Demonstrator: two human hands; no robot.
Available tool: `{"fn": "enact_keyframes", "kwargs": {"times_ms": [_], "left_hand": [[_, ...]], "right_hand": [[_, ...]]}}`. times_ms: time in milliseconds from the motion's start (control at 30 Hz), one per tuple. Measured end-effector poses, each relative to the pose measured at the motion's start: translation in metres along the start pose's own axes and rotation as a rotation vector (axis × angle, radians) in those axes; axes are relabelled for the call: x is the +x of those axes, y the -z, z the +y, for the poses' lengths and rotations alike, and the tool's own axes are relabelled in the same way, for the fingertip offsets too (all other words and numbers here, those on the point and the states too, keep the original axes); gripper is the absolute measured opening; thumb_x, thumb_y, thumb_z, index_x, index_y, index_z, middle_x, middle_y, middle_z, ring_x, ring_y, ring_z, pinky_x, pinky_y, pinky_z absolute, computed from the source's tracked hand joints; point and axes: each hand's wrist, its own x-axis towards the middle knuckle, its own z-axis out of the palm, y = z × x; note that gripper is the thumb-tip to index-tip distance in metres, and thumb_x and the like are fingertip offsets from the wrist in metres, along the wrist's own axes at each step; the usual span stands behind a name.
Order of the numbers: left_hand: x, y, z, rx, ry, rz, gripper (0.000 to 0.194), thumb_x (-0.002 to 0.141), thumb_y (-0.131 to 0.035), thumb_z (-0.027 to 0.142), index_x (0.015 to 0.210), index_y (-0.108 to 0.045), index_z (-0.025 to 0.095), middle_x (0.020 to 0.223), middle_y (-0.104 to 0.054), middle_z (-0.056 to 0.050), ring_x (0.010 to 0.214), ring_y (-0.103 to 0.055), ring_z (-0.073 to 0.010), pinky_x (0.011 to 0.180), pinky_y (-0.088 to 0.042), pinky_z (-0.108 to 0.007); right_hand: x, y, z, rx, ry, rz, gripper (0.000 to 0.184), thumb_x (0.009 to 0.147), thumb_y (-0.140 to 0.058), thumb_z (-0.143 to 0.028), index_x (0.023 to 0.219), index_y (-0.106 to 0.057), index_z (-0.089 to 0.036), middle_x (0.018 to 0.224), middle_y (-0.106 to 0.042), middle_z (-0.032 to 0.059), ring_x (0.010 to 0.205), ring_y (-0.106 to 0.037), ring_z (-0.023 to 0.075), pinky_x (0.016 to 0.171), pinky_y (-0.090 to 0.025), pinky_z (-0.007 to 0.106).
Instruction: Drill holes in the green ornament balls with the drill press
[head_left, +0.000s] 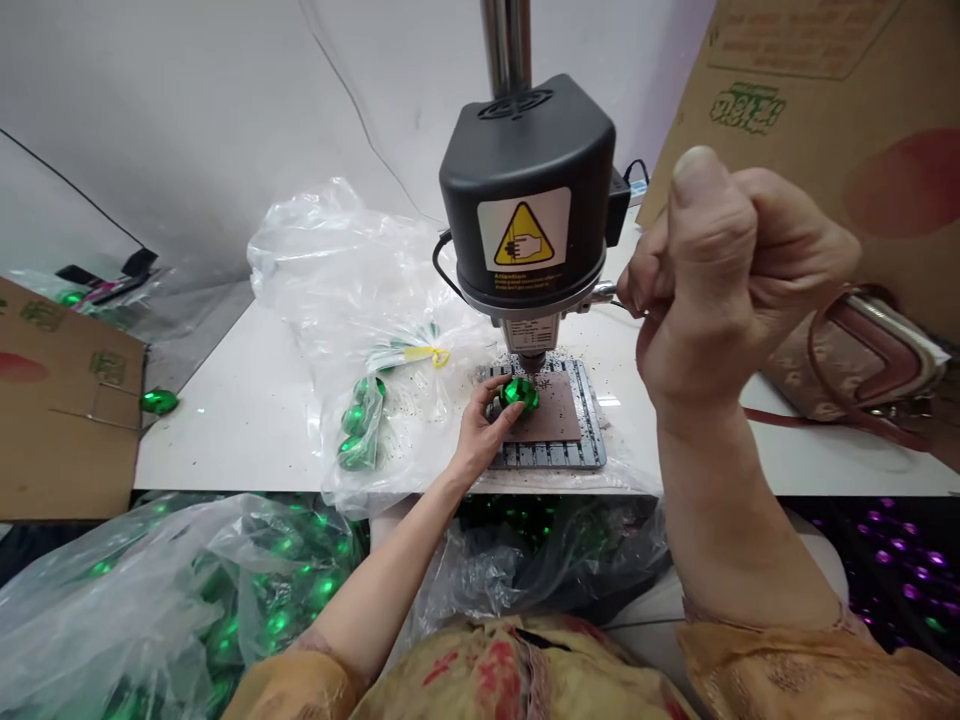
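Under the head of a small black drill press, my left hand holds a shiny green ball between thumb and fingers. The ball is just below the chuck; whether a drill bit touches it I cannot tell. Beneath it lie a brown board and the slotted metal base plate, sprinkled with dark chips. My right hand is closed around the press's feed lever, whose grip is hidden by the fingers.
Left of the press, a clear plastic bag and a bagged row of green balls lie on the white table. Cardboard boxes flank both sides. A handbag sits at right. Below the table edge, plastic bags hold many green balls.
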Motion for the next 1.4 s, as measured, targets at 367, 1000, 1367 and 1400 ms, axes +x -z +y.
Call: {"fn": "enact_keyframes", "kwargs": {"times_ms": [367,1000,1367,1400], "left_hand": [[0.007,-0.016,0.005,0.241,-0.109,0.058,0.049,0.076,-0.08,0.037,0.12,-0.065,0.022,0.123,-0.063,-0.01,0.122,-0.055,-0.028,0.108,-0.041,-0.044],[0.003,-0.026,-0.003,0.159,-0.088,-0.017,0.053,0.075,-0.081,0.034,0.121,-0.058,0.022,0.126,-0.062,-0.01,0.118,-0.058,-0.0268,0.105,-0.044,-0.043],[0.002,-0.025,0.0,0.189,-0.117,-0.003,0.052,0.074,-0.082,0.036,0.12,-0.059,0.023,0.124,-0.063,-0.008,0.117,-0.058,-0.0263,0.103,-0.044,-0.042],[0.002,-0.025,-0.001,0.187,-0.12,-0.002,0.052,0.074,-0.082,0.037,0.12,-0.059,0.023,0.124,-0.063,-0.008,0.117,-0.058,-0.0263,0.103,-0.044,-0.042]], "right_hand": [[-0.003,-0.004,-0.002,0.038,0.012,0.032,0.047,0.088,-0.057,-0.022,0.052,-0.028,-0.018,0.047,-0.027,-0.0057,0.041,-0.036,0.0036,0.044,-0.023,0.025],[-0.026,0.017,0.002,-0.073,-0.001,-0.051,0.053,0.089,-0.056,-0.031,0.051,-0.02,-0.016,0.045,-0.025,-0.0039,0.042,-0.028,0.0043,0.046,-0.021,0.029],[-0.042,0.028,0.017,-0.044,0.17,-0.035,0.048,0.087,-0.052,-0.023,0.057,-0.015,-0.017,0.047,-0.023,-0.0042,0.041,-0.026,0.0054,0.042,-0.023,0.029],[-0.043,0.028,0.019,-0.023,0.209,-0.038,0.045,0.086,-0.05,-0.02,0.058,-0.015,-0.017,0.047,-0.023,-0.0045,0.041,-0.026,0.0055,0.041,-0.023,0.028]]}}
